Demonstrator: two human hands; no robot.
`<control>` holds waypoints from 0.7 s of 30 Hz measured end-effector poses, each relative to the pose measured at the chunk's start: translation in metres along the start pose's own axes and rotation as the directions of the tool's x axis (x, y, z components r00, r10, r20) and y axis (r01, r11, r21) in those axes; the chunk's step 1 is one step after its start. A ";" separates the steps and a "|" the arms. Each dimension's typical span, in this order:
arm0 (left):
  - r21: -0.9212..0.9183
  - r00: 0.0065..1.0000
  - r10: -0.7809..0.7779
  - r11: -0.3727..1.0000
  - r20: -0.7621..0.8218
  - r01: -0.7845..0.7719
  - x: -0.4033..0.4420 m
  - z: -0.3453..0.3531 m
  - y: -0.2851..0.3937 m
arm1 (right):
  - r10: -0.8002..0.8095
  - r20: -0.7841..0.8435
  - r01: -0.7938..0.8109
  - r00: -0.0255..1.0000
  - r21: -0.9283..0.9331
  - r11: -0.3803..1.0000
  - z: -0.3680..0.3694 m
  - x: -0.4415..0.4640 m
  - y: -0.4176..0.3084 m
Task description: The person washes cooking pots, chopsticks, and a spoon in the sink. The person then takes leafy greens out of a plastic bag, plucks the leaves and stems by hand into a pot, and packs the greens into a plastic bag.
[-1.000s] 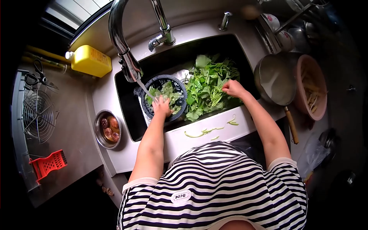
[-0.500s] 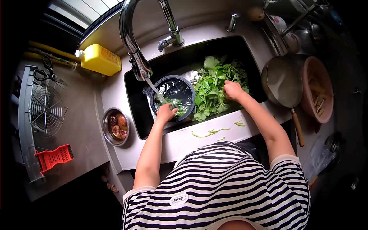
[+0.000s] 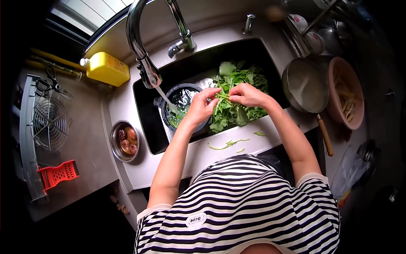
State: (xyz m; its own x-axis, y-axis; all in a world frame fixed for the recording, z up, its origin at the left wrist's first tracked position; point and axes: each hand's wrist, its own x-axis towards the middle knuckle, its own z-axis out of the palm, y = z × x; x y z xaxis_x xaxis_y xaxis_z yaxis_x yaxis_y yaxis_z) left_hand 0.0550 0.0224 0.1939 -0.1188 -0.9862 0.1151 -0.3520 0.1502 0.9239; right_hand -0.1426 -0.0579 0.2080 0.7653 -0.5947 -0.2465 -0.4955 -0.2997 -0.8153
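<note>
Greens in dark sink (pale counter around)

Window, one, pale-panelled: is standing bright at upper left. Worktop, grey: is running along the left. Sink counter, pale: is adjoining it. Wall, greyish: is rising behind. Right side of the room: is lying in dimmer light.

The grey surface carries a yellow jug, a wire rack and a red grater; a metal bowl and green stems rest on the sink rim
</note>
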 end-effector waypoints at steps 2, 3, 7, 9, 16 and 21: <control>-0.037 0.998 -0.063 0.997 0.021 0.064 -0.002 0.002 -0.012 | 0.010 -0.017 -0.010 1.000 -0.007 1.000 0.000 -0.004 -0.003; -0.058 0.996 -0.082 0.995 0.026 0.084 -0.003 0.002 -0.009 | 0.013 0.000 -0.013 1.000 -0.020 1.000 -0.001 -0.006 -0.006; -0.011 0.988 -0.132 0.991 0.084 0.134 -0.009 -0.002 0.016 | -0.002 -0.021 0.001 1.000 -0.052 0.999 0.004 -0.005 -0.007; 0.049 0.994 -0.082 0.996 0.072 0.079 -0.010 -0.003 0.019 | 0.001 -0.030 -0.003 1.000 -0.051 0.999 0.004 -0.006 -0.010; 0.096 0.987 -0.162 0.982 -0.001 0.161 -0.012 0.002 -0.007 | -0.032 -0.045 0.033 0.998 0.030 0.999 0.010 -0.003 -0.004; 0.168 0.987 -0.119 0.976 -0.104 0.135 -0.007 0.012 -0.016 | -0.217 -0.228 0.178 0.949 -0.180 0.968 0.030 0.003 0.002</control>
State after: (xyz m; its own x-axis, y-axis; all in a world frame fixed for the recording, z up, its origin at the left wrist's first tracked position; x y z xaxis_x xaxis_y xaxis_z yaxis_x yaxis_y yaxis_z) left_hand 0.0499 0.0275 0.1739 0.0208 -0.9989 0.0416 -0.5158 0.0249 0.8563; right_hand -0.1289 -0.0382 0.1899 0.7401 -0.6697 0.0620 -0.4173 -0.5296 -0.7385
